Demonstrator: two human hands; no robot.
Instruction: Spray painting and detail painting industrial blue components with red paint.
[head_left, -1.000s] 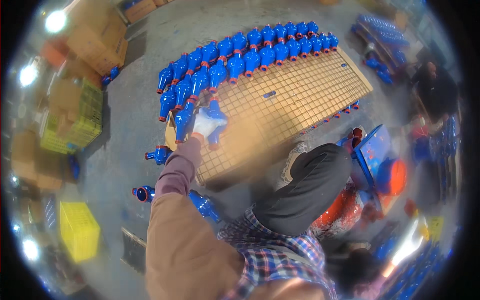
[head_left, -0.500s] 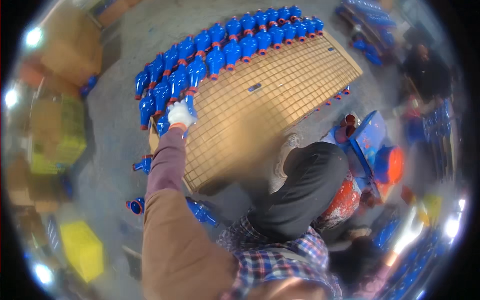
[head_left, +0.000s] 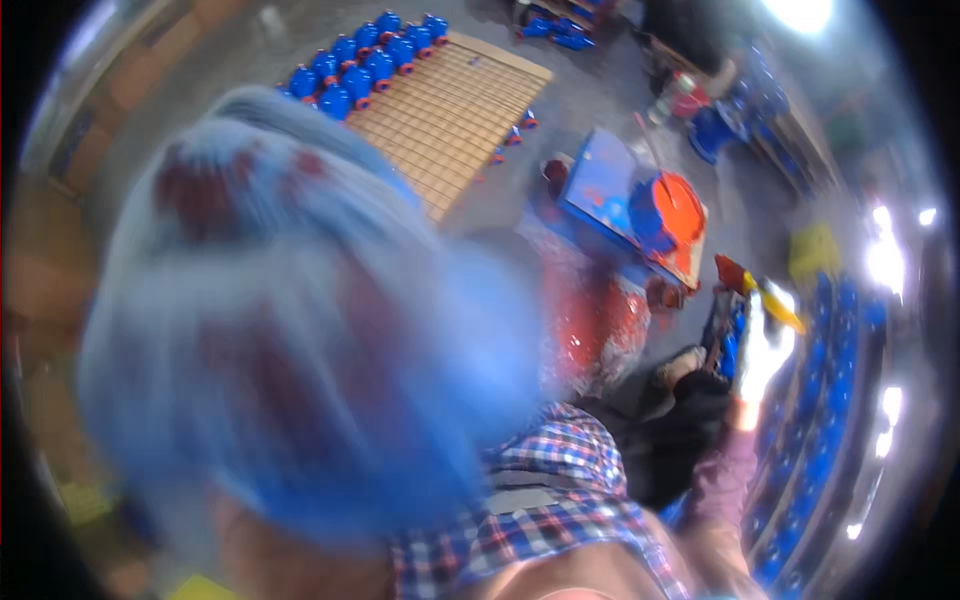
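My right hand, in a white glove, is closed round the yellow handle of a paintbrush. The brush's red end points away to the upper left. At the left, very near the camera, a big smeared blue shape with dark red patches fills much of the view. It covers where my left hand would be, and I cannot make out that hand's fingers or what the shape is. Brown sleeve cloth shows below it. Blue bottle-shaped castings with red ends stand in rows on a gridded wooden board.
An orange bucket with blue on its side stands beside a blue plate. Nearer lies a red-smeared drum. Long rows of blue parts run along the right. Another person is at the far right.
My left hand was on a blue casting at the board's left; now the smeared blue shape fills that side. The view has swung right, and my right hand with the paintbrush shows more plainly.
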